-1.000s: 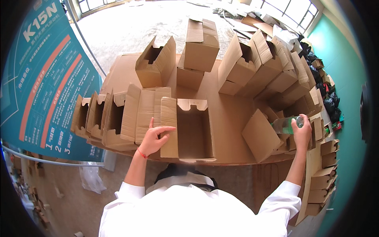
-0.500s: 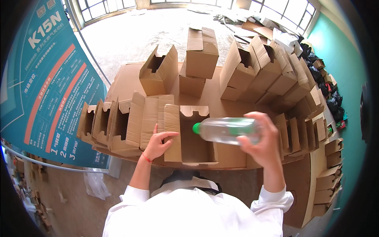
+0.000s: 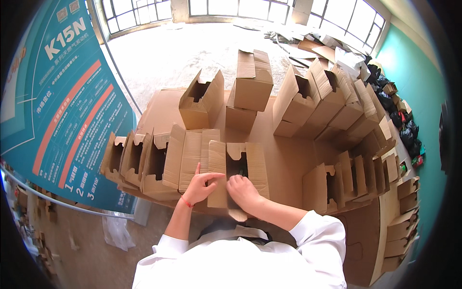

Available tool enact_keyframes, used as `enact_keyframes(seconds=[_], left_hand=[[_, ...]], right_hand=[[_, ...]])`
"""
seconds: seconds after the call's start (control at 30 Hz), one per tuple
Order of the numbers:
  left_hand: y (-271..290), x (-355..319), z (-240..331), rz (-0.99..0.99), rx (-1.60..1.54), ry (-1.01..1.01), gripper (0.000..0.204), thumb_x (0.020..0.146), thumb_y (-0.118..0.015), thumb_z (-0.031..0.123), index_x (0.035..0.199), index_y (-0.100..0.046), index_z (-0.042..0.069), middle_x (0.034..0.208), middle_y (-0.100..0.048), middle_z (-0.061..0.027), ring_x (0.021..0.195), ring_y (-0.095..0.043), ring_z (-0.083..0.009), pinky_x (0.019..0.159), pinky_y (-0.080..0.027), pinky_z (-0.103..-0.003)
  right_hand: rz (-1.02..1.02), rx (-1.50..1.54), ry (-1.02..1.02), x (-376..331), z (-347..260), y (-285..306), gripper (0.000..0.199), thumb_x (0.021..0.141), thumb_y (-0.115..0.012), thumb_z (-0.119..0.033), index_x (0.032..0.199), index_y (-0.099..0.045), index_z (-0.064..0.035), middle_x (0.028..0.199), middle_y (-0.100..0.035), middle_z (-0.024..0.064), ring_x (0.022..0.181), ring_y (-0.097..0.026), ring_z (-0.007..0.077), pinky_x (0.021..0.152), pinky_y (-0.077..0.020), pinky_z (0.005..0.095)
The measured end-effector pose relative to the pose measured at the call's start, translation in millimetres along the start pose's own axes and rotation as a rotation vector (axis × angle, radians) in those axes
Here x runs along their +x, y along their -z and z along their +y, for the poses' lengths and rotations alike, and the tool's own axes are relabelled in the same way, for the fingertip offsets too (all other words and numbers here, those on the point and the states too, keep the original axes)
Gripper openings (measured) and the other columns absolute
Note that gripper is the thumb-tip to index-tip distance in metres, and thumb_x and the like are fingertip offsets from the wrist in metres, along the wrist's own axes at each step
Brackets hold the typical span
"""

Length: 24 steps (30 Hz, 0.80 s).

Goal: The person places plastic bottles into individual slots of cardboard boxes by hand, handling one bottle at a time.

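The left hand (image 3: 199, 188) and right hand (image 3: 243, 191) are pressed side by side on the near end of an open cardboard box (image 3: 240, 166). A side flap is pinched by the left fingers. The right hand is curled over the box's edge. The box is laid on a brown table (image 3: 288, 159) among other boxes (image 3: 202, 101).

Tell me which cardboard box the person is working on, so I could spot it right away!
Start at the big brown cardboard-covered table and go to its near edge. The small open brown cardboard box lies there with both hands on it: left hand, right hand. Unlike the untouched row of boxes on its left, its dark opening faces up.
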<state>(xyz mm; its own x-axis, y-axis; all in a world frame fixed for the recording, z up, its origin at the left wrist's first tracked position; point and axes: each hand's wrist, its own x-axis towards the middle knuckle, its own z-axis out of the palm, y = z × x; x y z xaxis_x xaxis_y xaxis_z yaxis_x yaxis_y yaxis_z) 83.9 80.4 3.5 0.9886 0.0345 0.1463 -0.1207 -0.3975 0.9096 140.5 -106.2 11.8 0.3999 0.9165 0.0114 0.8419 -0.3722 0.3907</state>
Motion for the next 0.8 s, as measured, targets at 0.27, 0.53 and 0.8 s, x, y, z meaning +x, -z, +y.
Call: enact_keyframes(seconds=[0.27, 0.53, 0.8], left_hand=[[0, 3, 0, -0.049, 0.063, 0.031, 0.026, 0.086, -0.056, 0.007, 0.107, -0.071, 0.012, 0.072, -0.063, 0.0009, 0.069, -0.059, -0.0094, 0.117, 0.007, -0.047], [-7, 1, 4, 0.101, 0.447, -0.099, 0.04, 0.084, -0.059, 0.011, 0.124, -0.061, 0.013, 0.1, -0.064, -0.0051, 0.095, -0.06, -0.0173, 0.117, -0.003, -0.051], [-51, -4, 72, -0.252, 0.645, -0.112, 0.08, 0.086, -0.058, 0.055, 0.143, -0.039, 0.002, 0.15, -0.037, -0.0129, 0.141, -0.031, -0.0271, 0.115, 0.001, -0.058]], right_hand=[[-0.248, 0.168, -0.07, -24, 41, 27, 0.01, 0.08, -0.062, -0.018, 0.081, -0.07, -0.012, 0.086, -0.065, 0.0048, 0.097, -0.059, 0.0203, 0.112, -0.0242, 0.041], [0.01, 1.015, -0.201, -120, 85, 43, 0.074, 0.071, -0.076, -0.051, 0.128, -0.058, -0.0088, 0.132, -0.053, 0.0174, 0.133, -0.04, 0.0313, 0.116, -0.0163, 0.0501], [0.498, 0.795, -0.622, -87, 23, 29, 0.1, 0.067, -0.085, -0.026, 0.148, -0.029, -0.0101, 0.152, -0.024, 0.0223, 0.138, -0.031, 0.0398, 0.108, -0.0349, 0.0471]])
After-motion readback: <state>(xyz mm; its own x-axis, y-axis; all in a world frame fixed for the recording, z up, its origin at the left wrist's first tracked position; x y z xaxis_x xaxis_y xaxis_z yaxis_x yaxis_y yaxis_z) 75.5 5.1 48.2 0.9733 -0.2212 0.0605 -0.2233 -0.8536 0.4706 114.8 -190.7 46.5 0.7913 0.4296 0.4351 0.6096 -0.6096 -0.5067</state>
